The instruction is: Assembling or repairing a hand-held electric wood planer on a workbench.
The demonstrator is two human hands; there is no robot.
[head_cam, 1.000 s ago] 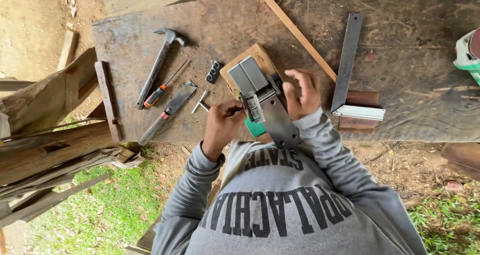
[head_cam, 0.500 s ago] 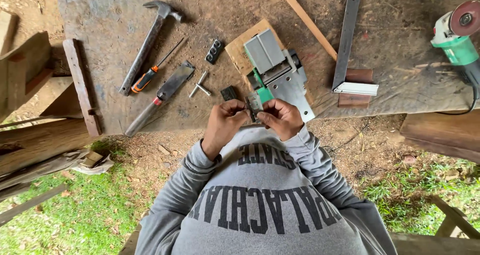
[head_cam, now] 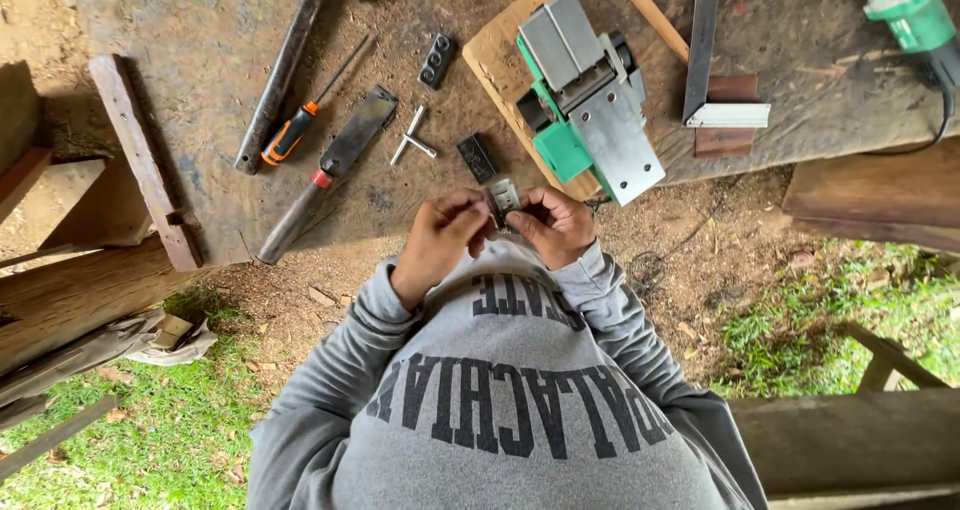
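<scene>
Lying at the far left of the dusty bench (head_cam: 200, 90) was a wooden slat (head_cam: 145, 165), then a hammer (head_cam: 285, 65), a screwdriver (head_cam: 300, 125) with an orange handle, and a chisel (head_cam: 330, 165), all slanting the same way. Right of those lay a small T-shaped key (head_cam: 412, 140), with a black perforated block (head_cam: 437, 60) above it and a dark clamp piece (head_cam: 477, 157) just beside. Below these, at the bench edge and close to the grey sweatshirt (head_cam: 500, 400), the left hand (head_cam: 440, 240) and the right hand (head_cam: 555, 225) met around a small metal plate (head_cam: 503, 198); fingers of both were curled in and pinched onto it from either side, the plate standing roughly upright between them. Just above the right hand a green electric planer (head_cam: 585, 100) rested upside down on a board (head_cam: 500, 60). Farther right lay a square (head_cam: 705, 60) on a brown block (head_cam: 728, 140), and a green grinder (head_cam: 905, 15) at the corner.
</scene>
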